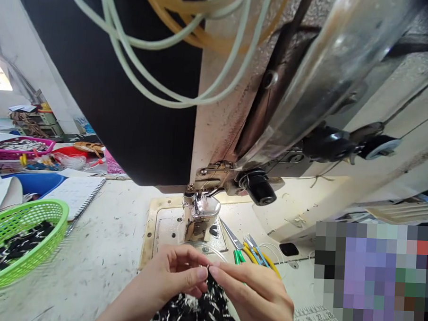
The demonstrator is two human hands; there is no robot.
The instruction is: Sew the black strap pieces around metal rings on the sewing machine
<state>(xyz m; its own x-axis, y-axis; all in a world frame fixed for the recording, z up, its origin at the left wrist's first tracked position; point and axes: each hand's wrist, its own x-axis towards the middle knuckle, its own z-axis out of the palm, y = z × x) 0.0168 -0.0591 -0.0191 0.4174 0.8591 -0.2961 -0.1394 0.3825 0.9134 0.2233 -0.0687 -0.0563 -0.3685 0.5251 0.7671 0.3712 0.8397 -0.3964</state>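
My left hand and my right hand meet fingertip to fingertip at the front of the sewing machine. Pinched between them is a small black piece, mostly hidden by the fingers; its exact kind does not show. Just below lies a heap of small black pieces with pale, shiny strips. The machine's presser foot and needle area stand a little beyond my fingers. A clear curved tube or edge shows right behind them.
Green-handled scissors and yellow- and blue-handled snips lie right of the needle plate. At left stand a green basket of black pieces and a spiral notebook. Tubes hang overhead. A ruler strip lies lower right.
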